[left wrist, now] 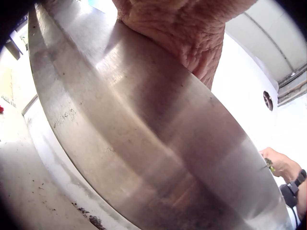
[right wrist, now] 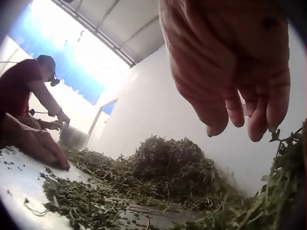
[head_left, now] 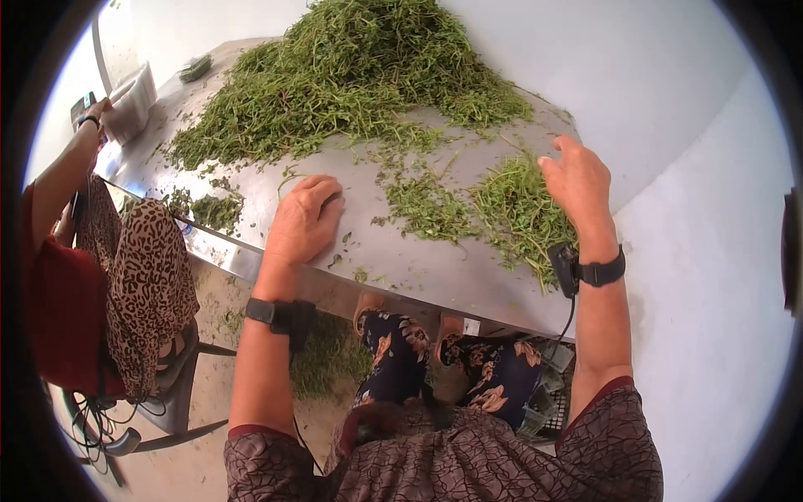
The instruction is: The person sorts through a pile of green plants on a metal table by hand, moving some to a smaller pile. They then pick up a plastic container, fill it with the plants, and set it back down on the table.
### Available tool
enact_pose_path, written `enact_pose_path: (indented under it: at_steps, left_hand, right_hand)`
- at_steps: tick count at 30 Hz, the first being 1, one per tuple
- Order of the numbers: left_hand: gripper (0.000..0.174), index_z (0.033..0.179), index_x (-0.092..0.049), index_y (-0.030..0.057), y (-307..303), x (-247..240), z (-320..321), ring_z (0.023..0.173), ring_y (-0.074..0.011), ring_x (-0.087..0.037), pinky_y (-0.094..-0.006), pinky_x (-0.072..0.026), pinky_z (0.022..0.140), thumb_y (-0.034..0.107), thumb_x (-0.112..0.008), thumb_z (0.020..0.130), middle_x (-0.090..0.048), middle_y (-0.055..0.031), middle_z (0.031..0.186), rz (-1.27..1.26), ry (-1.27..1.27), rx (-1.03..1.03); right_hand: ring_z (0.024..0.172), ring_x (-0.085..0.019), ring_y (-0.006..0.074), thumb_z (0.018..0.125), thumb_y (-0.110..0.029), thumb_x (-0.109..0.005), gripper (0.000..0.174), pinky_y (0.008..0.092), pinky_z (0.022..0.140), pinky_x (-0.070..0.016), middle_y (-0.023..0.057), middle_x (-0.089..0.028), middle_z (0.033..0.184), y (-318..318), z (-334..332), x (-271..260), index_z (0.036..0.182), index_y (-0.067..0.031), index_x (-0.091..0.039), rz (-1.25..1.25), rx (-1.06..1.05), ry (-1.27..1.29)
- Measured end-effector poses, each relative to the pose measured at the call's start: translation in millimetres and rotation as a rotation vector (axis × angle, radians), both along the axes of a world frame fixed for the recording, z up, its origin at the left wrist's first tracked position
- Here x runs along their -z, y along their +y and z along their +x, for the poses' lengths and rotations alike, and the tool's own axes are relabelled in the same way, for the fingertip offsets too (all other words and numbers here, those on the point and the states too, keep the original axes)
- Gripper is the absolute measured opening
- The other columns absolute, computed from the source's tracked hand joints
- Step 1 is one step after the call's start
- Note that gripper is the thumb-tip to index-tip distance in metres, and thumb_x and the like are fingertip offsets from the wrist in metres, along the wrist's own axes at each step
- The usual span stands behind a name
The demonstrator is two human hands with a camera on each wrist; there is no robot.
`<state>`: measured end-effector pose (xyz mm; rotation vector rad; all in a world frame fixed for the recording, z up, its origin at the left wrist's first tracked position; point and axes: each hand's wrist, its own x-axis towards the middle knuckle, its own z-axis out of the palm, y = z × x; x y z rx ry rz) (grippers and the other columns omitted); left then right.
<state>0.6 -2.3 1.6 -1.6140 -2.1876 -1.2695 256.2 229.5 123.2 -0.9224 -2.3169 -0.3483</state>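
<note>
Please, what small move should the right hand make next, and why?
Probably the right hand should lower and pinch some from the small pile of greens: its fingers hang near it, apparently empty, while the left hand rests on the metal table.

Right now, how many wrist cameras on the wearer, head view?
2: a left wrist camera behind the left hand on the metal table, and a right wrist camera behind the right hand beside the small greens pile. Neither is hidden.
</note>
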Motion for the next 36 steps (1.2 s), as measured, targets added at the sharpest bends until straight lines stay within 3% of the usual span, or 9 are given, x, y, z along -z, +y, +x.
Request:
enact_pose_path:
  at_steps: [3,6,12,19,22,26,30,36]
  left_hand:
    - [0.022,0.103,-0.067,-0.0014,-0.2,-2.1,2.0,0.102,-0.0371,-0.064,-0.0405,-0.0499,0.091,0.008,-0.064,0.084,-0.067,-0.0185,0.111,-0.009,0.004,0.001]
    - [0.022,0.103,-0.067,-0.0014,-1.1,-3.4,1.8,0.103,-0.0372,-0.064,-0.0402,-0.0496,0.092,0.009,-0.064,0.084,-0.067,-0.0187,0.112,-0.029,0.005,-0.008]
    - [0.017,0.097,-0.066,-0.0009,2.9,3.2,-1.0,0.098,-0.0375,-0.064,-0.0402,-0.0504,0.088,0.009,-0.064,0.084,-0.068,-0.0186,0.106,0.04,0.067,-0.009]
    - [0.025,0.109,-0.068,0.0001,1.7,-1.1,-4.5,0.111,-0.0352,-0.063,-0.0394,-0.0472,0.098,0.016,-0.06,0.091,-0.066,-0.0202,0.118,-0.075,0.045,-0.011]
    - [0.027,0.112,-0.068,0.0005,2.4,-3.3,-7.8,0.116,-0.0341,-0.061,-0.0393,-0.0461,0.101,0.016,-0.061,0.091,-0.065,-0.0202,0.12,-0.078,0.183,-0.002]
    - [0.026,0.114,-0.068,0.0027,4.8,-22.9,7.2,0.121,-0.0321,-0.058,-0.04,-0.0456,0.102,0.011,-0.061,0.09,-0.065,-0.0188,0.123,-0.088,0.162,0.0]
    - [0.025,0.108,-0.071,0.0047,12.5,-46.3,47.7,0.11,-0.0282,-0.064,-0.0376,-0.0521,0.093,-0.001,-0.064,0.085,-0.067,-0.0131,0.119,-0.098,0.02,0.178]
    - [0.016,0.095,-0.072,-0.0002,44.2,-44.4,88.4,0.097,-0.0318,-0.066,-0.0387,-0.0534,0.085,0.0,-0.066,0.081,-0.069,-0.0154,0.102,-0.094,0.198,0.345]
  right_hand:
    - [0.081,-0.068,0.0351,0.085,-0.022,-0.067,0.028,0.0429,0.072,-0.0516,0.0203,-0.069,0.087,-14.8,22.4,6.1,0.102,0.0004,-0.067,-0.12,0.026,0.03]
    - [0.082,-0.067,0.0328,0.085,-0.016,-0.068,0.022,0.0404,0.071,-0.0513,0.0186,-0.069,0.09,-31.5,48.0,17.7,0.099,0.0006,-0.067,-0.299,-0.035,0.206]
    - [0.086,-0.066,0.0316,0.084,-0.007,-0.067,0.015,0.0369,0.076,-0.052,0.0161,-0.069,0.097,-45.0,102.7,54.9,0.097,0.0012,-0.065,-0.046,-0.095,0.437]
    - [0.091,-0.066,0.0345,0.086,-0.006,-0.065,0.013,0.0383,0.081,-0.0526,0.0173,-0.068,0.1,-61.3,144.0,94.5,0.096,0.0017,-0.065,-0.154,0.001,0.54]
    - [0.09,-0.066,0.0342,0.086,-0.005,-0.064,0.012,0.0381,0.081,-0.0529,0.0175,-0.068,0.101,-59.4,148.2,112.2,0.096,0.0023,-0.064,-0.169,-0.011,0.552]
    - [0.089,-0.067,0.0326,0.086,-0.004,-0.064,0.012,0.0373,0.08,-0.0535,0.0179,-0.068,0.101,-59.8,148.9,133.2,0.095,0.0026,-0.064,-0.288,-0.054,0.65]
    - [0.088,-0.067,0.0322,0.083,-0.003,-0.065,0.009,0.0375,0.078,-0.0543,0.0169,-0.069,0.102,-62.3,145.1,134.3,0.091,0.0023,-0.066,-0.256,-0.063,0.634]
    - [0.087,-0.066,0.0329,0.079,-0.003,-0.067,0.009,0.0391,0.075,-0.0548,0.015,-0.069,0.103,-67.5,143.4,130.2,0.087,0.0012,-0.067,-0.192,-0.031,0.495]
